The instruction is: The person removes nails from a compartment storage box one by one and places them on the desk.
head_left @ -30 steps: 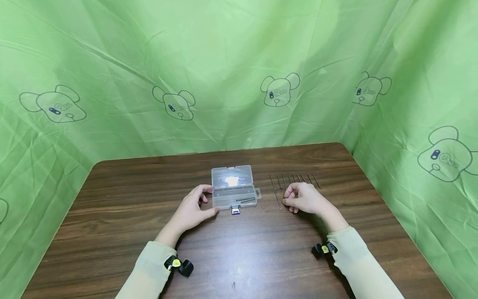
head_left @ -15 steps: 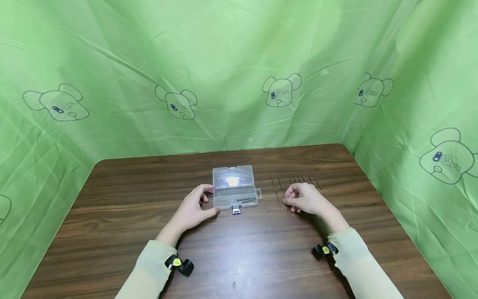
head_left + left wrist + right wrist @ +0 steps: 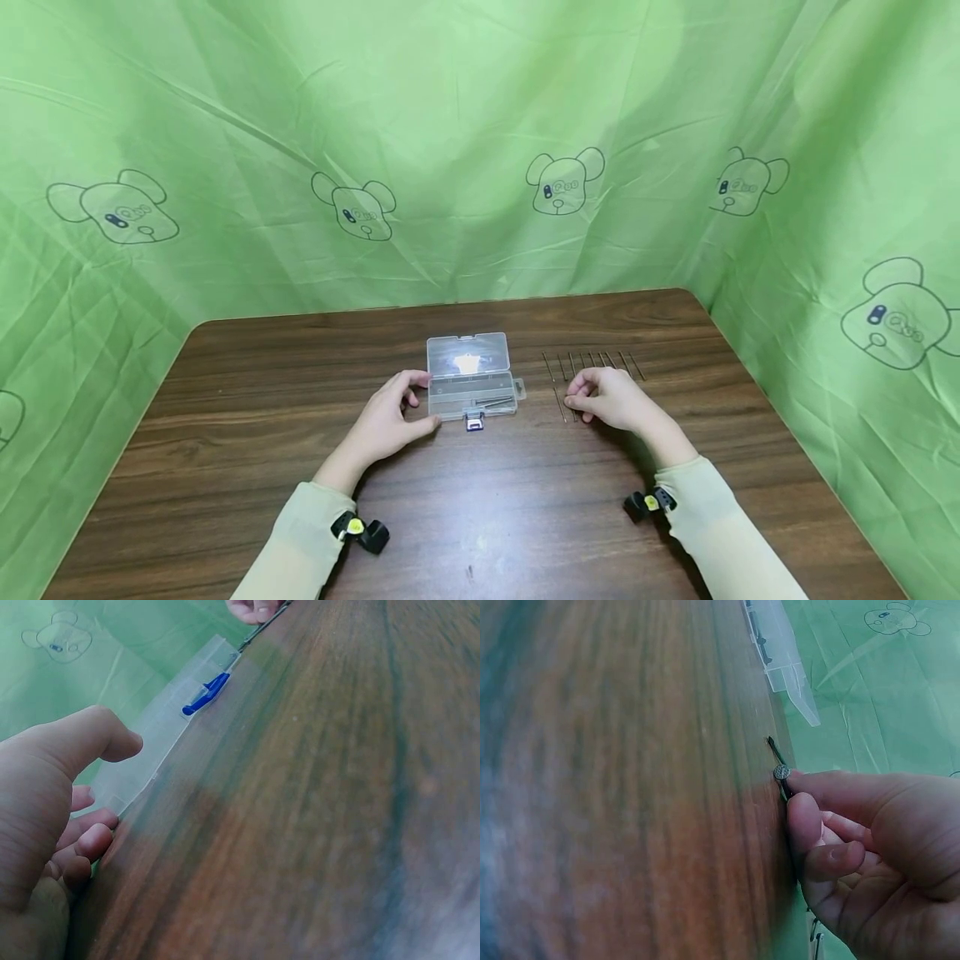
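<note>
Head view: clear plastic box [image 3: 453, 398] is being edge-gripped by left hand [image 3: 384, 422]; apart, slim metal rod [image 3: 782, 774] is being pinched by right hand [image 3: 611, 398].

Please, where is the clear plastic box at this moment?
In the head view, the clear plastic box lies open on the table just below centre, with the left hand at its left edge and several thin metal rods to its right.

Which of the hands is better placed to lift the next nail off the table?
Probably the right hand: it pinches a nail, close to the others on the table. The left hand is farther off, beside the open clear box.
</note>
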`<state>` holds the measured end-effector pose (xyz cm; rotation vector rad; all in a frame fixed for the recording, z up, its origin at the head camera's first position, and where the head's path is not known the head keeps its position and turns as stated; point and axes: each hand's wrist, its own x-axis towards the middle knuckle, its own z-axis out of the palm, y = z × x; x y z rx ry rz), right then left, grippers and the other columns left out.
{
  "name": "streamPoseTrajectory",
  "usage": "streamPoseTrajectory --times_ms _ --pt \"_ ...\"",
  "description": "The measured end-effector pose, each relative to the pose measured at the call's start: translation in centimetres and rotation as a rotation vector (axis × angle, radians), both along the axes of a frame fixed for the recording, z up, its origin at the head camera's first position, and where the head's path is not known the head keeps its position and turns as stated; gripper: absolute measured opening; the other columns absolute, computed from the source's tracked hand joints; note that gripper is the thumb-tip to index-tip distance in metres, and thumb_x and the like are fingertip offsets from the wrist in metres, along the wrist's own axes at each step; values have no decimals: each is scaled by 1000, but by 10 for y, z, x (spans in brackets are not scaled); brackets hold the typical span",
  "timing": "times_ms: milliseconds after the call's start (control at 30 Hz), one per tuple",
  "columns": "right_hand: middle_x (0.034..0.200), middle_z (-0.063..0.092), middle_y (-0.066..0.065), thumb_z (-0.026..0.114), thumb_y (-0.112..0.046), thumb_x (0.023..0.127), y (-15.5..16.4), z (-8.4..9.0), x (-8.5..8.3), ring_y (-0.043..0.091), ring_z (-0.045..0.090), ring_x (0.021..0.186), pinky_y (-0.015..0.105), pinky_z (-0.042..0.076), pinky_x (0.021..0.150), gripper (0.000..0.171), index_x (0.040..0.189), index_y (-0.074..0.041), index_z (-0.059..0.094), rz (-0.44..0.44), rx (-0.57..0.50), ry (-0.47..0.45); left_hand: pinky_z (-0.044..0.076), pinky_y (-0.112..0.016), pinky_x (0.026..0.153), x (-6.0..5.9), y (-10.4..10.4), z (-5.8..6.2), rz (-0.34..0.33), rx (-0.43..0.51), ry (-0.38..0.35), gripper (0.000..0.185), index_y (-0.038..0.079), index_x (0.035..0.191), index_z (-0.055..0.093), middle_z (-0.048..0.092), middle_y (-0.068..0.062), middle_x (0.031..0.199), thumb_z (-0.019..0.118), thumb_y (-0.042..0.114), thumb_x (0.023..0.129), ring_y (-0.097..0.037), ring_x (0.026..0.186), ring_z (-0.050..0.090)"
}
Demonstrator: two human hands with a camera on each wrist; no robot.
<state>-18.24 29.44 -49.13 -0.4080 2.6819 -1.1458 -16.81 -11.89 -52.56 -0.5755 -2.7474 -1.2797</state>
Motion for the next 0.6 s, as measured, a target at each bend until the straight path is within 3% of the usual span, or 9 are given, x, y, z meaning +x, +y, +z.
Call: streamPoseTrajectory --times_ms 300,600 --pt "82 70 -5 84 -20 98 -11 11 0 11 67 63 28 54 62 12 98 -13 73 36 3 127 48 -32 80 -2 -4 2 -1 1 -2 66 14 144 62 67 -1 130 94 23 86 -14 97 60" --pt "91 71 -10 86 -24 97 -43 35 -7 11 67 84 30 56 76 11 102 -20 76 149 -51 220 50 -36 86 -3 -6 2 -10 -1 -4 68 13 146 62 67 -1 132 93 23 86 -15 99 60"
